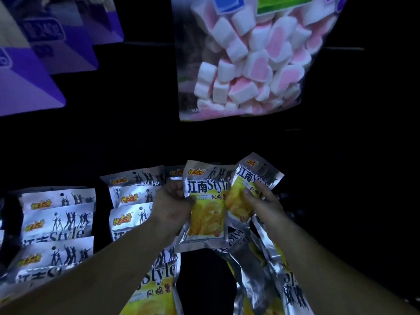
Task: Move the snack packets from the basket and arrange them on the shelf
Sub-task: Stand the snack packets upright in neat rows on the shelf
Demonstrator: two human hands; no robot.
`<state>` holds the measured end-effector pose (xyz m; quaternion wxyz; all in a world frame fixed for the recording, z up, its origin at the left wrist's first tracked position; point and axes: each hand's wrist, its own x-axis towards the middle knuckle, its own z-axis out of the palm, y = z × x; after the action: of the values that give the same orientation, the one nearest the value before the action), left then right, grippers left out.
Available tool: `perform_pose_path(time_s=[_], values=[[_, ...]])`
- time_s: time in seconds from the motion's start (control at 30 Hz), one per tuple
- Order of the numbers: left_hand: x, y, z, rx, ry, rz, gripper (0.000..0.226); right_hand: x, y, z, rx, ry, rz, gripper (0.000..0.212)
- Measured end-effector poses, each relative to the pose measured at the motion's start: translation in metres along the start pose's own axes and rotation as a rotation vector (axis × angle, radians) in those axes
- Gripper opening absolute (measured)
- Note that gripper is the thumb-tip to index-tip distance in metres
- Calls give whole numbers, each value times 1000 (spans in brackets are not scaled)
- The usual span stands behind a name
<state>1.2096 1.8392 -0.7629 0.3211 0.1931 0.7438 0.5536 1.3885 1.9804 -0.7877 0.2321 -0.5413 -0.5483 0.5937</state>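
Dark shelf [136,142] behind: left hand [172,201] pinches upright packet [208,214], right hand [261,201] tilted packet [250,176].

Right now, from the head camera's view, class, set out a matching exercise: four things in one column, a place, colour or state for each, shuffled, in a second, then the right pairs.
Column one:
1. marshmallow bag
2. purple boxes
3. left hand
4. right hand

Column two:
A. grips the tilted packet
B. upper left of the view
C. top of the view, right of centre, pink and white
D. grips the upright packet

Pairs: 1-C, 2-B, 3-D, 4-A.
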Motion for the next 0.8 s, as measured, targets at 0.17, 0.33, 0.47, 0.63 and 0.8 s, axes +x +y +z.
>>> perform_pose_path(time_s=[0.17, 0.33, 0.47, 0.63, 0.8], values=[[2, 2, -2, -19, -34, 0, 15, 5, 0, 13, -36, 38, -78, 34], [4, 4, -4, -49, -65, -40, 11, 0, -14, 24, -60, 102, -218, 29], [2, 7, -4, -115, -93, -79, 14, -17, -24, 19, -72, 43, -269, 36], [-10, 13, 0, -129, -147, -82, 26, -43, -20, 6, -40, -56, -213, 40], [-23, 14, 7, -109, -179, -137, 25, -53, -22, -9, 43, -66, -179, 24]])
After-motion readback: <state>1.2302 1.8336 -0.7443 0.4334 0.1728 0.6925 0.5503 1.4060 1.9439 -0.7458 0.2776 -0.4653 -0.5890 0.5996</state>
